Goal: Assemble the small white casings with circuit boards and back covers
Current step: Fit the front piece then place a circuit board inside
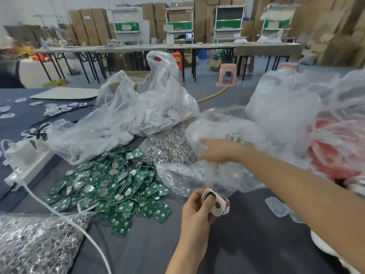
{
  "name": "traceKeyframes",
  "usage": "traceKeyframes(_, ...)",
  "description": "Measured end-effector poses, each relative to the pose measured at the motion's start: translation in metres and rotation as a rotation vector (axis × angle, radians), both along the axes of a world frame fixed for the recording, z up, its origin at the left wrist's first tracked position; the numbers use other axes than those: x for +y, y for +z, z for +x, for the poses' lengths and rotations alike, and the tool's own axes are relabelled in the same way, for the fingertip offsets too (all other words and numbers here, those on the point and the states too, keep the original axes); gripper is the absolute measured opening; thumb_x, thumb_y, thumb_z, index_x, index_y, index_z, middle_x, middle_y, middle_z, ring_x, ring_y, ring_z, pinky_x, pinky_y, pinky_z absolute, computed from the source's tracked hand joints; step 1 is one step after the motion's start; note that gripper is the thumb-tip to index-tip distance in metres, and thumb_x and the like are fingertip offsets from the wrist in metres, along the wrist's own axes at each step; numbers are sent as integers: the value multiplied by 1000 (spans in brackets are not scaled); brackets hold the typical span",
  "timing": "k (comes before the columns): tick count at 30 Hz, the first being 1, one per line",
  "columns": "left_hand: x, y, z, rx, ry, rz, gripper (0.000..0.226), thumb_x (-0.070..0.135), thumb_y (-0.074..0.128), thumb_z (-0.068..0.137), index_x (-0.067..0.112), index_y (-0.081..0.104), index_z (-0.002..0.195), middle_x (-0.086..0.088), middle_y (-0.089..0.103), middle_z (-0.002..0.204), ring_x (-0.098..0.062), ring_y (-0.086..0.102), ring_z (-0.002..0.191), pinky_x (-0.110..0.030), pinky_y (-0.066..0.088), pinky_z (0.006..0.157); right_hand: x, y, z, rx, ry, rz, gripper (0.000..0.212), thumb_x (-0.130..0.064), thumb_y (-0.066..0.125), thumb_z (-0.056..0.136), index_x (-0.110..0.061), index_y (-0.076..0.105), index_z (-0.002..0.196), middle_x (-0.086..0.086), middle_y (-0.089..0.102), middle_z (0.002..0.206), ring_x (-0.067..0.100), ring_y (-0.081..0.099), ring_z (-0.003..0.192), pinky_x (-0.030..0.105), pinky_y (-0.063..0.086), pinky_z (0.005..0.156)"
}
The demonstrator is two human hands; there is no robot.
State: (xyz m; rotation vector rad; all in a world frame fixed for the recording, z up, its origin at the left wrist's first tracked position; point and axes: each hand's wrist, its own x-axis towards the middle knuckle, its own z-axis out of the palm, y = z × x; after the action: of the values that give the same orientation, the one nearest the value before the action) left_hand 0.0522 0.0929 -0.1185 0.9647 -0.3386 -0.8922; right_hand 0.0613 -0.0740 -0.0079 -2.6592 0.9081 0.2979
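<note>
While your left hand (194, 208) had its fingers curled round a small white casing (215, 204) low over the dark worktop (246, 244), your right hand (214, 152) lay stretched out, fingers mostly straight, on the bubble wrap bag (187, 175) beside the pile of green circuit boards (110, 186).

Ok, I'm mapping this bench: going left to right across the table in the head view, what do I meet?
From the left: white power strip → pile of green circuit boards → white casing held in the left hand → red item inside clear plastic at the far right.
</note>
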Motion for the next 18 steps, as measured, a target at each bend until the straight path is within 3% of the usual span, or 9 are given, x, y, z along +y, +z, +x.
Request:
traceKeyframes(1,-1,0,0,18,0,-11,7,-1,54,90,1,60,88,-18,68,80,-27,70,76,-27,55,63,2,-2,-3,-76,95,78,54,-32,55,95,-15,39,144,7,55,133,21,58,108,20,41,77)
traceKeyframes(3,-2,0,-1,40,-14,-42,5,0,55,88,0,60,89,-17,69,78,-25,70,73,-26,56,62,6,4,-12,-584,138,335,22,-27,58,93,-18,68,111,-2,70,103,8,66,72,15,42,56)
traceKeyframes(5,-2,1,0,55,-25,-72,14,6,59,80,-2,59,91,-17,69,78,-25,70,73,-27,56,62,-10,15,-19,-1293,-209,489,21,-16,52,90,-18,70,80,-2,70,81,8,58,47,18,38,43)
traceKeyframes(7,-2,2,0,65,-19,-76,18,8,60,75,-2,58,90,-17,69,76,-25,70,71,-27,56,62,-42,13,-23,-1534,-767,370,23,-16,47,83,-16,63,67,7,65,74,19,55,53,27,44,48)
traceKeyframes(8,-2,2,0,70,-19,-81,15,7,59,77,-2,57,89,-16,69,74,-24,70,70,-27,56,62,-56,9,-23,-1335,-922,245,22,-17,47,85,-14,66,73,12,65,80,24,58,62,31,49,57)
traceKeyframes(9,-2,2,0,70,-20,-82,10,4,58,80,-2,57,88,-15,69,73,-23,70,69,-27,56,62,-66,1,-23,-925,-897,113,21,-16,47,89,-11,68,88,17,65,93,27,62,76,30,51,67)
traceKeyframes(10,-2,3,0,69,-18,-77,5,1,55,84,-2,57,88,-14,68,73,-23,69,69,-26,56,62,-77,-13,-23,-594,-781,25,24,-13,47,93,-6,66,106,21,63,109,31,63,94,30,50,78)
traceKeyframes(12,-2,2,0,61,-7,-59,5,1,55,86,0,58,88,-15,68,75,-24,69,71,-27,56,64,-80,-38,-24,-260,-554,-83,29,-10,45,95,2,59,117,23,57,122,36,55,113,34,43,89)
traceKeyframes(18,-1,2,0,32,-4,-48,3,3,57,88,2,58,91,-15,70,79,-25,71,76,-26,55,65,-64,-60,-32,-383,-568,-292,22,-6,43,95,-1,64,95,19,63,101,36,62,96,32,41,73)
